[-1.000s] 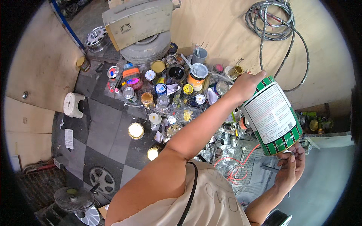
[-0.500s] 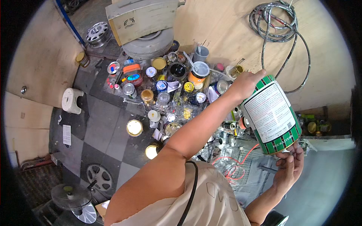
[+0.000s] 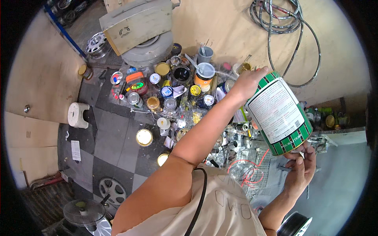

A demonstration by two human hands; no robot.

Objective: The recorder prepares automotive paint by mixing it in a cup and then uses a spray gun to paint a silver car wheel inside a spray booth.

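Observation:
A large green paint can [image 3: 278, 112] with a white printed label is held tilted in the air at the right. My left hand [image 3: 252, 83] grips it at its upper left end, the arm stretched across the bench of cans. Under the can's lower end is my right hand [image 3: 300, 167], fingers bent and thumb pressed against them around something small and pale. What that small thing is I cannot make out. The can's lower edge nearly meets the right fingertips; whether they touch is unclear. The can's mouth does not show.
Beyond my left arm stand several paint cans and jars, among them an orange can [image 3: 202, 80] with a grey lid. A red cord [image 3: 252, 173] lies below the green can. A coiled hose [image 3: 275, 23] hangs on the far wall. A white stool [image 3: 78, 115] stands at left.
The view has shifted slightly, so the surroundings sit differently in the picture. Both hands keep nearly the same hold, and the can stays tilted.

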